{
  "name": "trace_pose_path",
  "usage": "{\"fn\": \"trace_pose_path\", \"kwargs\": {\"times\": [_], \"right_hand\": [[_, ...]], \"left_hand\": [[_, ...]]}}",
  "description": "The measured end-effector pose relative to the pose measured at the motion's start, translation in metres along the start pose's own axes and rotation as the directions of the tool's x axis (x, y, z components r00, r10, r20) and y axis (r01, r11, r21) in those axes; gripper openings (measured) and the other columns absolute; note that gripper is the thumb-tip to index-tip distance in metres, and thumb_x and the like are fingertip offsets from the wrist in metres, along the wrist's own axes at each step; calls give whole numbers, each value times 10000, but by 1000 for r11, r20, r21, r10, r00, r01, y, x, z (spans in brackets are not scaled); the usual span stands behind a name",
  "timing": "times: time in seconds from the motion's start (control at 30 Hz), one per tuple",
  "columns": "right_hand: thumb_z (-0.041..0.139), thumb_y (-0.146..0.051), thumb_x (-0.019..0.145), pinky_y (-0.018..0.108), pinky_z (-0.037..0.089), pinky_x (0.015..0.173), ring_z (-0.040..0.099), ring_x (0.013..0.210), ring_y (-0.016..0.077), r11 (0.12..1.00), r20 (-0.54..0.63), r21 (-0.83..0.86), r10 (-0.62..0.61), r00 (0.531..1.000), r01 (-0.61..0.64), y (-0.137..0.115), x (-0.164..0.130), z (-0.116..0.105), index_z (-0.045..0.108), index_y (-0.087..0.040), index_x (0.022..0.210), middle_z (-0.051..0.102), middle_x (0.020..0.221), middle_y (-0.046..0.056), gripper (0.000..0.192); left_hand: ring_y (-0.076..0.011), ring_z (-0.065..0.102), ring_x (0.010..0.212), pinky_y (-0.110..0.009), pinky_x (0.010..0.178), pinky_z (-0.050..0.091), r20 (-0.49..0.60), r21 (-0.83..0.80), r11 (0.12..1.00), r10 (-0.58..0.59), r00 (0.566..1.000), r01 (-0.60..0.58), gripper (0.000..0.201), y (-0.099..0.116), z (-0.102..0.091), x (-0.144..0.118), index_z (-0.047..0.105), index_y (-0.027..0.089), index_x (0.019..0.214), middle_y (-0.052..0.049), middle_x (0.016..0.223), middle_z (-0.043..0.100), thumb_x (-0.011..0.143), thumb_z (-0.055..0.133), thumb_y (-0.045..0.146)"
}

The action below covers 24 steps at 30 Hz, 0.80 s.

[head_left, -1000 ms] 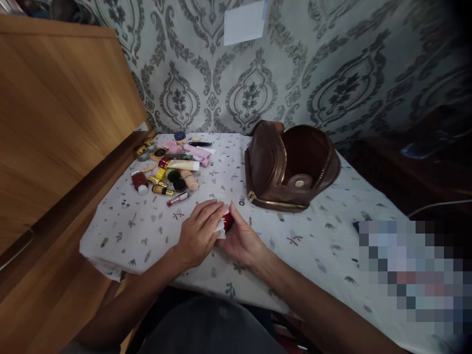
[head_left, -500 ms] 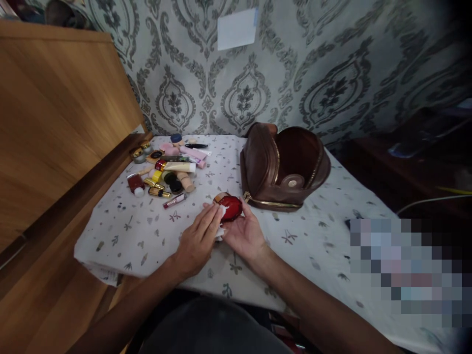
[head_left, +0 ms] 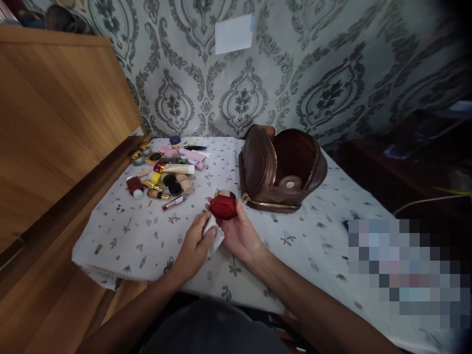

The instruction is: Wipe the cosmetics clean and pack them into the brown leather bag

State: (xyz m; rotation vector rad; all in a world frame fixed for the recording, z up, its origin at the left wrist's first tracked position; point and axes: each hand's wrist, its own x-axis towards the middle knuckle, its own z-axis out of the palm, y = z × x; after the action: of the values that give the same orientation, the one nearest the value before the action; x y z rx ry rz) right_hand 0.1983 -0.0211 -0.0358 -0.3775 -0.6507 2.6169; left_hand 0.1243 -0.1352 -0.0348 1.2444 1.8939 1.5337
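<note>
Head view, red container: the red faceted container sits in the right hand above the worktop, its broad side running roughly left to right, its lighter cap part on the far side.
Right hand: palm up, partly curled, thumb and fingers around the container's sides.
Left hand: closed in a pinch on a crumpled white wipe.
Wipe to container: the wipe is just left of and nearer the body than the container; whether the left fingertips touch it, I cannot tell.
Around the hands: the open brown bag stands beyond and to the right; the lip gloss and cream tube lie beyond and to the left.
Writing: none legible on the container, tube or wall paper.
</note>
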Motion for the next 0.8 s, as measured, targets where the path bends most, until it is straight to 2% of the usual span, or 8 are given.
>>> {"fn": "trace_pose_path", "kwargs": {"times": [0.1, 0.23, 0.4, 0.53, 0.63, 0.7, 0.73, 0.8], "right_hand": [[755, -599, 721, 336, 511, 941, 649, 1061, 200, 995, -3, -87, -41, 999, 41, 2, -2, 1, 698, -255, 1059, 733, 1111, 15, 485], [821, -436, 708, 314, 533, 833, 674, 978, 186, 979, -37, -174, -116, 993, 108, 2, -7, 5, 625, -293, 1185, 705, 1143, 9, 535], [856, -329, 657, 338, 506, 944, 641, 1084, 188, 903, -4, -368, -239, 971, 221, 0, -10, 9, 486, -314, 1320, 608, 1308, 27, 759], [854, -277, 607, 356, 475, 996, 624, 1089, 198, 744, 77, -592, -331, 941, 310, 7, -4, -1, 412, -261, 1344, 626, 1223, 49, 860], [813, -269, 598, 367, 497, 943, 627, 1017, 213, 571, 160, -735, -377, 912, 365, 15, 1, -10, 520, -217, 1170, 648, 1108, 44, 644], [764, -253, 608, 360, 517, 868, 624, 935, 212, 450, 210, -805, -391, 896, 386, 19, 2, -13, 561, -198, 1017, 652, 1004, 33, 459], [743, -245, 611, 353, 524, 830, 619, 896, 208, 397, 224, -833, -396, 891, 386, 19, 1, -13, 561, -193, 976, 646, 958, 27, 410], [728, -233, 611, 341, 529, 788, 609, 865, 200, 321, 229, -872, -400, 887, 370, 18, -2, -12, 544, -187, 1002, 633, 939, 20, 435]], "left_hand": [[-207, 622, 906, -319, 842, 490, 75, -285, 928, -227, 971, 239, 354, 11, -4, 5, 619, 142, 1142, -75, 1027, 686, 878, 574, 374], [-180, 602, 806, -270, 752, 467, 136, -345, 893, -256, 957, 288, 286, 11, -17, 10, 638, 144, 990, -38, 897, 680, 826, 631, 378], [-214, 615, 930, -317, 864, 466, 65, -2, 996, -87, 994, 88, 244, 13, -42, 15, 638, 158, 1011, -54, 972, 687, 899, 536, 349], [-215, 605, 1030, -346, 927, 461, -123, 334, 931, 201, 972, -150, 266, 25, -50, 17, 601, 174, 1156, -76, 1101, 664, 956, 447, 260], [-235, 549, 1152, -397, 1011, 423, 113, 475, 757, 454, 884, -449, 311, 30, -43, 20, 592, 190, 1223, -97, 1202, 633, 955, 433, 191], [-258, 527, 1178, -440, 1026, 412, 295, 490, 661, 488, 821, -569, 326, 32, -36, 24, 607, 188, 1220, -112, 1221, 633, 950, 425, 169], [-265, 531, 1168, -450, 1015, 419, 339, 486, 653, 472, 814, -581, 324, 33, -33, 26, 616, 184, 1207, -117, 1214, 638, 952, 417, 171], [-257, 558, 1126, -430, 978, 450, 345, 451, 723, 400, 849, -524, 324, 34, -29, 32, 622, 181, 1195, -118, 1183, 649, 967, 393, 202]]}}
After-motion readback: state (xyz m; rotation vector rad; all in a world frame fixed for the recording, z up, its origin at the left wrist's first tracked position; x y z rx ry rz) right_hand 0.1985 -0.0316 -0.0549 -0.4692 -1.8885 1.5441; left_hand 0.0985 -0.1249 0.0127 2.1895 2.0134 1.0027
